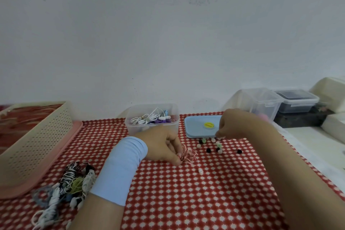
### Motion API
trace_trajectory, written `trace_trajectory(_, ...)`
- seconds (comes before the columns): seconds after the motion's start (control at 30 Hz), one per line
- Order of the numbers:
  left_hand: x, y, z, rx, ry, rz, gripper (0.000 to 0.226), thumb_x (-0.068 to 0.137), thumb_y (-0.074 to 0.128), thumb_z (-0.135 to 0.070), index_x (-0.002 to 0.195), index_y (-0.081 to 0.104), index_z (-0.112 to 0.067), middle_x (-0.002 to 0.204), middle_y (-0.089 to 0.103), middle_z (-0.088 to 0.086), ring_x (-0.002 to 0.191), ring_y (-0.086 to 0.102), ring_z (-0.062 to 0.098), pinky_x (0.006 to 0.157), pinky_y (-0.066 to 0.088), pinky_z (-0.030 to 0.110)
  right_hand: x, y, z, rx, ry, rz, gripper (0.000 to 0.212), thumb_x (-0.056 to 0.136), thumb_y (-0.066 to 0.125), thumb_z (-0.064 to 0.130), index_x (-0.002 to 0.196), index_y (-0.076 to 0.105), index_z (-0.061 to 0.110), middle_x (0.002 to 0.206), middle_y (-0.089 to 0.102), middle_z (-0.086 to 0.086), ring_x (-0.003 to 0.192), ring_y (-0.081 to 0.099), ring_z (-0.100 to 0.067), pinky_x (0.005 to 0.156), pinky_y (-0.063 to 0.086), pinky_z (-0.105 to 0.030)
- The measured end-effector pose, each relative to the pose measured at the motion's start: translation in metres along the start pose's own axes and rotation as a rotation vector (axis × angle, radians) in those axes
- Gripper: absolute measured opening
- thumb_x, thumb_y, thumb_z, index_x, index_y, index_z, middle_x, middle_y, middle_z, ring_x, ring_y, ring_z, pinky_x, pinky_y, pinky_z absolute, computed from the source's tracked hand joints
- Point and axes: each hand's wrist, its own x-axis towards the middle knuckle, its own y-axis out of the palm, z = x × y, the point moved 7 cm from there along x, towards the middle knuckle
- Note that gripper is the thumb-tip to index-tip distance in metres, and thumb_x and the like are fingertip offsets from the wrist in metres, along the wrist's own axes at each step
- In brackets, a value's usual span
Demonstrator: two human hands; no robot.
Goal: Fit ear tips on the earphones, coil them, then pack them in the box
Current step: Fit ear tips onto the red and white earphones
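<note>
1. Earphones: a red-and-white cabled set lying bunched on the worktop at centre frame. One white earbud trails just below the bunch.
2. Left hand: its fingers are curled and pinch the left edge of the bunch. This probably steadies the set for tip fitting.
3. Right hand: it reaches to the right of centre, well apart from the cable. Its fingers are drawn together, pointing down over the ear tips. Whether they already hold a tip cannot be told.
4. Ear tips: black, white and green pieces scattered just right of the bunch, within easy reach of either hand.
5. Box: clear and open, behind the left hand, holding coiled sets. Its blue lid lies beside it, so packing can follow directly.
6. Tangled cables: a pile at lower left beside a basket, apparently awaiting the same treatment.
</note>
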Motion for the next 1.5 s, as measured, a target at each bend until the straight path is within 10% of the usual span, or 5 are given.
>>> trace_trajectory(0.23, -0.018, 0.001, 0.021, 0.21, -0.223, 0.235, 0.025, 0.071, 0.084, -0.038, 0.095, 0.076, -0.035, 0.094, 0.075, -0.014, 0.091, 0.069, 0.003, 0.098, 0.048, 0.026, -0.013, 0.014, 0.009, 0.124, -0.03, 0.243, 0.015, 0.082, 0.08, 0.023, 0.095, 0.079, 0.014, 0.082, 0.079, 0.005, 0.06, 0.073, -0.008, 0.065, 0.06, -0.025)
trace_trajectory(0.67, -0.016, -0.036, 0.037, 0.053, -0.219, -0.163, 0.018, 0.085, 0.07, -0.02, 0.098, 0.073, -0.032, 0.084, 0.073, -0.01, 0.082, 0.072, 0.01, 0.088, 0.052, 0.023, -0.011, 0.013, 0.036, 0.34, -0.281, 0.226, 0.017, 0.089, 0.075, 0.021, 0.093, 0.081, 0.036, 0.08, 0.076, 0.015, 0.066, 0.066, -0.005, 0.06, 0.052, -0.018)
trace_trajectory(0.9, -0.006, -0.024, 0.052, 0.234, -0.258, -0.099, 0.039, 0.085, 0.072, -0.013, 0.119, 0.067, -0.032, 0.124, 0.063, -0.008, 0.112, 0.06, 0.011, 0.102, 0.045, 0.026, -0.008, 0.027, 0.068, 0.573, -0.383, 0.182, 0.017, 0.089, 0.075, 0.009, 0.093, 0.08, 0.025, 0.089, 0.079, 0.009, 0.068, 0.07, -0.005, 0.071, 0.058, -0.018)
trace_trajectory(1.5, -0.002, -0.029, 0.04, -0.082, -0.084, -0.193, 0.022, 0.092, 0.065, -0.029, 0.114, 0.06, -0.029, 0.084, 0.074, -0.003, 0.062, 0.066, 0.009, 0.057, 0.048, 0.019, -0.013, 0.017, 0.076, 0.904, -0.443, 0.171, 0.009, 0.094, 0.07, 0.012, 0.097, 0.078, 0.014, 0.078, 0.076, -0.005, 0.05, 0.057, -0.014, 0.043, 0.04, -0.02)
